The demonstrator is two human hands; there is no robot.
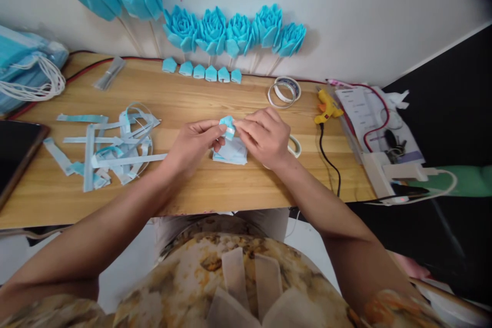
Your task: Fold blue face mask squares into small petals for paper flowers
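Between my two hands is a small folded piece of blue fabric (228,124), with a pale strip across it. My left hand (194,142) pinches its left side between thumb and fingers. At the upper right edge, the closed fingertips of my right hand (265,136) grip the same piece. Just below, a stack of light blue fabric squares (230,154) lies on the wooden table (192,192). Several folded blue petals (211,74) stand in a row farther back. Under my right wrist a tape roll (295,146) is partly hidden.
Cut mask strips (115,146) lie in a pile at left, near a dark tablet (19,154) and stacked masks (26,66). Blue fabric flowers (213,31) on sticks lean along the wall. Tape rolls (284,91), a yellow glue gun (327,106) and a power strip (378,174) occupy the right.
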